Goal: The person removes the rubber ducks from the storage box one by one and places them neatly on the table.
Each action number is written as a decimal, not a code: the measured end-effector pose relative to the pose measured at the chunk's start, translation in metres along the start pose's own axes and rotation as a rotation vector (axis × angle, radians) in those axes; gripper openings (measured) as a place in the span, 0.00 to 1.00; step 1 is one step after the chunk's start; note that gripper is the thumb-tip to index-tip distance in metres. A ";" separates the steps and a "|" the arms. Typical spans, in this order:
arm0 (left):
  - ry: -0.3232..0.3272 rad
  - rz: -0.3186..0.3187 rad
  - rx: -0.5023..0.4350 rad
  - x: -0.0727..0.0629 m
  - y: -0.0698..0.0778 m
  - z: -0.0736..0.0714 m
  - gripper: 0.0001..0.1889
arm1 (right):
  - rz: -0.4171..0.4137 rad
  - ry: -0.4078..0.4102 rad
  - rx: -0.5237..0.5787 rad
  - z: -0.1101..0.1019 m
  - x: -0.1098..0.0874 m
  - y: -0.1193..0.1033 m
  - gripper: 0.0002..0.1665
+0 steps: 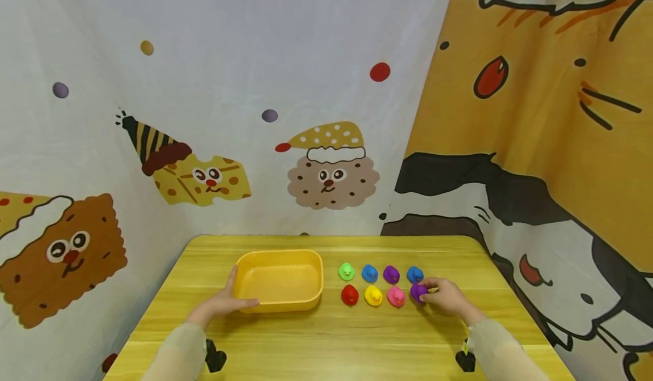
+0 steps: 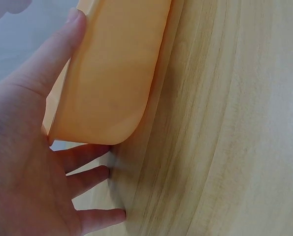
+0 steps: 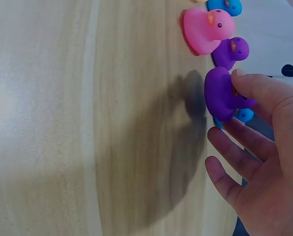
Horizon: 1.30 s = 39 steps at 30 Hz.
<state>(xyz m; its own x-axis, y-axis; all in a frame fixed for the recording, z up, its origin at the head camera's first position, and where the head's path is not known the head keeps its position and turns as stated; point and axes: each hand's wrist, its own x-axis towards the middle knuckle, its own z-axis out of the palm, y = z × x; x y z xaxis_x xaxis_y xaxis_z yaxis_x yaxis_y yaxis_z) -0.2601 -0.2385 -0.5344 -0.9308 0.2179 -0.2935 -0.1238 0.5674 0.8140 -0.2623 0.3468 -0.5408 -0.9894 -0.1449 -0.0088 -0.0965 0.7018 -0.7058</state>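
Between the thumb and fingers of my right hand [image 1: 444, 297] a purple rubber duck [image 3: 219, 96] is pinched. Its shadow falls apart from it in the right wrist view, so it looks slightly lifted. My left hand [image 1: 224, 300] rests against the left end of a yellow-orange plastic basin [image 1: 278, 307], its thumb [image 2: 62, 46] along the near side and its fingers fairly straight around the corner. Nothing lies in the basin. Nearest the held duck are a pink duck [image 1: 395, 296], a blue duck [image 1: 415, 274] and another purple duck [image 1: 391, 274].
More rubber ducks stand in two rows right of the basin: green [image 1: 346, 271], blue [image 1: 369, 272], red [image 1: 349, 295] and yellow [image 1: 373, 295]. All are on a wood-grain table [image 1: 336, 341]. A cartoon-printed cloth [image 1: 316, 58] hangs behind it.
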 end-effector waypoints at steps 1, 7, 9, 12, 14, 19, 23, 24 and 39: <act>-0.002 -0.005 -0.004 0.000 0.001 0.000 0.69 | 0.002 0.002 -0.001 0.001 0.000 0.001 0.20; 0.006 -0.021 -0.001 0.000 0.005 -0.003 0.68 | -0.003 0.000 0.036 0.006 0.000 0.004 0.19; 0.007 -0.026 0.002 0.000 0.005 -0.003 0.68 | 0.001 0.005 0.038 0.008 0.000 0.005 0.20; 0.006 -0.028 0.007 0.000 0.005 -0.003 0.68 | 0.030 0.024 0.035 0.011 -0.002 0.005 0.20; 0.003 -0.026 0.006 0.000 0.005 -0.003 0.68 | 0.038 0.030 0.036 0.012 -0.003 0.006 0.20; -0.011 -0.010 0.008 0.000 0.005 -0.003 0.68 | 0.042 0.022 0.052 0.014 -0.005 0.006 0.20; -0.022 -0.009 -0.004 -0.001 0.006 -0.004 0.68 | 0.049 0.009 0.070 0.013 -0.006 0.006 0.20; -0.022 -0.009 -0.005 -0.002 0.006 -0.004 0.68 | 0.049 0.002 0.075 0.013 -0.006 0.005 0.20; -0.009 -0.011 0.005 0.000 0.007 -0.009 0.68 | 0.017 -0.009 0.078 0.013 -0.007 0.007 0.24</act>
<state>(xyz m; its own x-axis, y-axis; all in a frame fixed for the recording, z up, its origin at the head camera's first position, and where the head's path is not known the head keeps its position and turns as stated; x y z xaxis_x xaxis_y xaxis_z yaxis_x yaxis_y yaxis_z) -0.2638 -0.2419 -0.5242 -0.9262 0.2184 -0.3072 -0.1327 0.5738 0.8082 -0.2551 0.3433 -0.5546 -0.9897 -0.1402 -0.0276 -0.0706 0.6475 -0.7588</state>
